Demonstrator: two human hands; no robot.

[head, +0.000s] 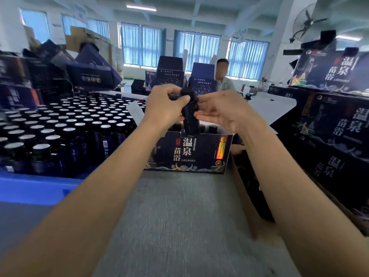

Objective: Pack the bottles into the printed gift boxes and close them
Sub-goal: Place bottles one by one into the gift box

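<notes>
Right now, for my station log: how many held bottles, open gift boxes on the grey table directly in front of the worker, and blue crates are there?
Held bottle: 1
Open gift box: 1
Blue crate: 1
Total: 3

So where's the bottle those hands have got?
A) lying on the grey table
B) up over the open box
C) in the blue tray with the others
B: the left hand and right hand hold the dark bottle right over the open printed box.
</notes>
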